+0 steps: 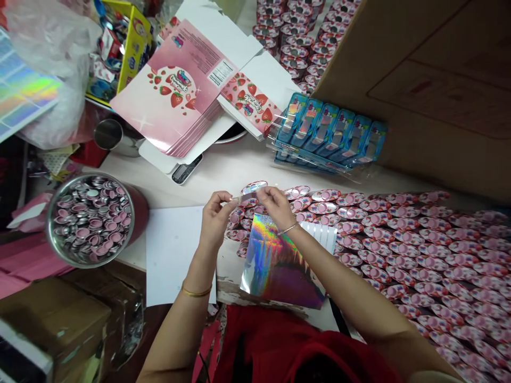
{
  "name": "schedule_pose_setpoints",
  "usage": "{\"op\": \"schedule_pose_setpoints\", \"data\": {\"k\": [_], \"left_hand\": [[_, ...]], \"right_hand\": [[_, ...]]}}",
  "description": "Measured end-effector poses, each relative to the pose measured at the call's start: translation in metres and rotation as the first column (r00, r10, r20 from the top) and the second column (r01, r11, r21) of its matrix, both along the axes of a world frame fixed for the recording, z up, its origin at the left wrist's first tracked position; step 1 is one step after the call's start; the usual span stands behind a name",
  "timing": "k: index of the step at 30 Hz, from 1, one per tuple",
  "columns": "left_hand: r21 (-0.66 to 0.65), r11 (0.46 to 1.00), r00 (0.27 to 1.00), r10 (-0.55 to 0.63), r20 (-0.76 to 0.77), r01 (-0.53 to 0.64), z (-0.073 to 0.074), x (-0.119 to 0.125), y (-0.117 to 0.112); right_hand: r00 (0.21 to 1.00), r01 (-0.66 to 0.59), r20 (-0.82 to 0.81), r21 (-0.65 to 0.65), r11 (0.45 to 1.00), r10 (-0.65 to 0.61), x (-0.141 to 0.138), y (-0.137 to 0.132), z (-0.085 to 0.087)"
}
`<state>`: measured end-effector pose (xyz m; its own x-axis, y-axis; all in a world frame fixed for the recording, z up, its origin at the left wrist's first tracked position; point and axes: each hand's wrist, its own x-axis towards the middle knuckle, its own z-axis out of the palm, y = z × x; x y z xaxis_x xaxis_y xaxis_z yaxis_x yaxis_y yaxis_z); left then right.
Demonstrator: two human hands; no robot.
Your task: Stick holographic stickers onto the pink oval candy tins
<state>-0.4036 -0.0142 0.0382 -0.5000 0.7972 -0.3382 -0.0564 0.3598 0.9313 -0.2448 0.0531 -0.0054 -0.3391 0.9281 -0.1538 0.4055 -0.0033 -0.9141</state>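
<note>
Pinching a narrow, shiny grey strip (pixel 249 197) by its ends in the fingers of left hand (pixel 215 217) and right hand (pixel 279 208), beside glossy pink-and-white oval packs (pixel 403 250), and probably risking a crease through uneven pulling!

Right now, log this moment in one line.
left hand: pinching strip | right hand: pinching its other end | nearby: holographic sheet, white sheet

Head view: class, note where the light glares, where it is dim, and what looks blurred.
In the head view, rainbow glare streaks the shiny sheet on the table; also in the head view, the cardboard box is dim and brown; toward the head view's right edge, the pink packs turn soft and smeared.
</note>
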Motion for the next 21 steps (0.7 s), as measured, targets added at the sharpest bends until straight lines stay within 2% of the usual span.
{"op": "schedule_pose_setpoints", "data": {"k": [2,4,7,10,17,21], "left_hand": [[-0.068,0.998,0.998,0.019,0.063,-0.014,-0.007,0.0,-0.004],[-0.14,0.989,0.997,0.051,0.063,-0.042,-0.02,-0.001,-0.005],[-0.187,0.978,0.993,0.075,-0.095,-0.091,-0.04,-0.005,-0.005],[-0.182,0.98,0.955,0.024,-0.295,-0.08,-0.054,-0.008,-0.003],[-0.246,0.968,0.856,-0.089,-0.509,-0.045,-0.065,-0.004,-0.004],[-0.279,0.959,0.793,-0.138,-0.593,-0.042,-0.071,0.001,-0.006]], "right_hand": [[0.999,-0.027,-0.027,-0.048,0.998,0.026,-0.004,-0.006,-0.004],[0.999,-0.032,0.03,-0.016,0.999,0.033,-0.007,-0.009,-0.005],[0.967,-0.085,0.249,0.119,0.989,0.053,-0.008,-0.011,-0.003],[0.887,-0.204,0.453,0.205,0.957,0.092,-0.011,-0.012,-0.003],[0.768,-0.377,0.62,0.237,0.895,0.16,-0.018,-0.012,-0.009],[0.746,-0.383,0.639,0.18,0.906,0.188,-0.02,-0.01,-0.009]]}}
